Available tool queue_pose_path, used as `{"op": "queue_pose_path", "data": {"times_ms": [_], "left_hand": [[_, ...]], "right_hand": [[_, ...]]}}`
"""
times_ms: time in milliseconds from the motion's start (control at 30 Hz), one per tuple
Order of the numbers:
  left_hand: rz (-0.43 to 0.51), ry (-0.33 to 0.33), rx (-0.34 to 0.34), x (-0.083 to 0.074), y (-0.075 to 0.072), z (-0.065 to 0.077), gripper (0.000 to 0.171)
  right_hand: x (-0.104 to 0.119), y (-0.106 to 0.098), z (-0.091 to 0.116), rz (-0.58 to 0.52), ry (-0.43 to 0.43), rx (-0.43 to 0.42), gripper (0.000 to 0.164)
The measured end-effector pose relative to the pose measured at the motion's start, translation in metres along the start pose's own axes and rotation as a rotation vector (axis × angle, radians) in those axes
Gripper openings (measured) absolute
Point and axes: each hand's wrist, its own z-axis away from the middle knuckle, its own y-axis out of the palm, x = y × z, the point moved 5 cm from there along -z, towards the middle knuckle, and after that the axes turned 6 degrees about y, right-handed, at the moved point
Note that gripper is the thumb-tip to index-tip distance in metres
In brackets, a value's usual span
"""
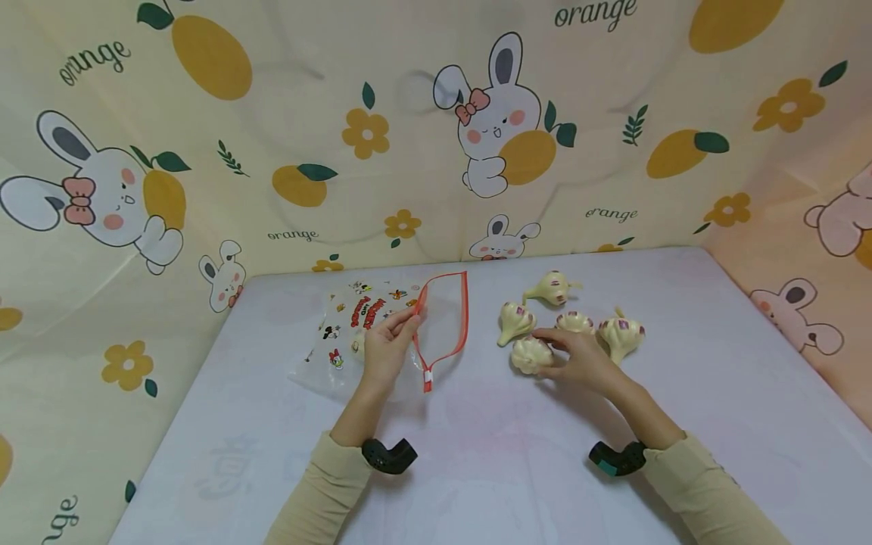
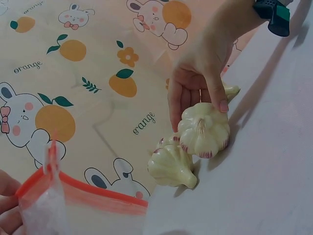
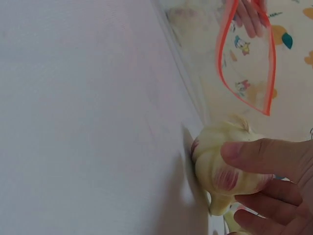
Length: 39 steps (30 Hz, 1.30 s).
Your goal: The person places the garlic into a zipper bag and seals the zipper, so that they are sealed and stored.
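My left hand [image 1: 390,344] pinches the red zip edge of a clear plastic bag [image 1: 325,333] printed with cartoon figures. The bag's mouth [image 1: 466,310] gapes toward the right, and its white slider [image 1: 428,376] hangs at the near corner. Through the plastic, a pale garlic bulb [image 3: 188,24] shows inside. On the right, a garlic bulb [image 1: 531,355] is gripped between the thumb and fingers of my right hand [image 1: 587,362]. The right wrist view shows the thumb [image 3: 244,152] lying across this bulb's purple-streaked side, close over the table.
Around the right hand lie more garlic bulbs: one at the left [image 1: 515,321], one at the back [image 1: 553,288], one behind the fingers [image 1: 574,322] and one at the right [image 1: 621,334]. A patterned cloth [image 1: 409,113] rises behind the white table [image 1: 497,469].
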Motion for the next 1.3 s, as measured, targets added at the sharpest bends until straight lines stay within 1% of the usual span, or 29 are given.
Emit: {"op": "queue_pose_path", "data": {"times_ms": [267, 667, 900, 1067, 1133, 1233, 1300], "left_hand": [[0.009, -0.010, 0.011, 0.001, 0.000, -0.001, 0.028], [0.031, -0.013, 0.007, -0.002, -0.001, 0.000, 0.029], [0.050, -0.017, 0.007, -0.001, -0.001, 0.000, 0.028], [0.062, -0.013, 0.003, -0.001, -0.001, 0.000, 0.028], [0.061, -0.014, 0.002, -0.001, -0.001, 0.000, 0.028], [0.059, -0.009, -0.005, -0.001, -0.002, -0.001, 0.027], [0.034, 0.007, -0.016, -0.001, -0.002, -0.001, 0.026]], "right_hand": [[0.003, 0.004, 0.000, 0.012, 0.013, 0.007, 0.060], [0.007, 0.005, 0.001, 0.015, 0.014, -0.012, 0.061], [0.010, 0.003, 0.001, 0.021, 0.015, -0.014, 0.061], [0.013, 0.000, -0.001, 0.010, -0.005, -0.028, 0.058], [0.015, 0.000, -0.003, 0.011, -0.020, -0.028, 0.058], [0.018, 0.000, -0.005, 0.016, -0.020, -0.018, 0.057], [0.021, 0.000, -0.007, 0.012, -0.023, -0.013, 0.057]]}}
